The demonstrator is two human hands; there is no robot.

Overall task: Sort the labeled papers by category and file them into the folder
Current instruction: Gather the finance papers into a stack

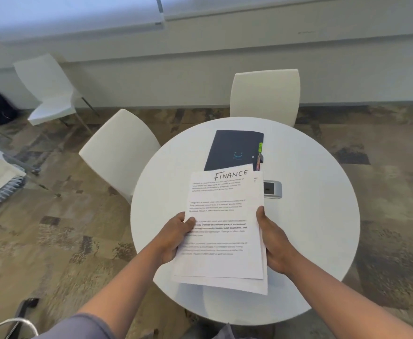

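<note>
A stack of papers (225, 228), the top sheet hand-lettered FINANCE, is held above the near half of a round white table (322, 216). The left hand (173, 237) grips its left edge, thumb on top; the right hand (273, 241) clasps the right edge. Beyond lies a dark folder (232, 149), closed, with coloured tabs, and two white chairs (265, 94) at the far side.

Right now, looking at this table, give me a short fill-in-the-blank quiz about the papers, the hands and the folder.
1. The handwritten label on the top sheet of the paper stack reads ____.
2. The stack is held by the left hand and the ____ hand, one at each side edge.
3. The dark blue folder lies closed on the round ____ table.
4. The folder's cover shows a small ____ face.

Missing words: FINANCE; right; white; smiley
</note>
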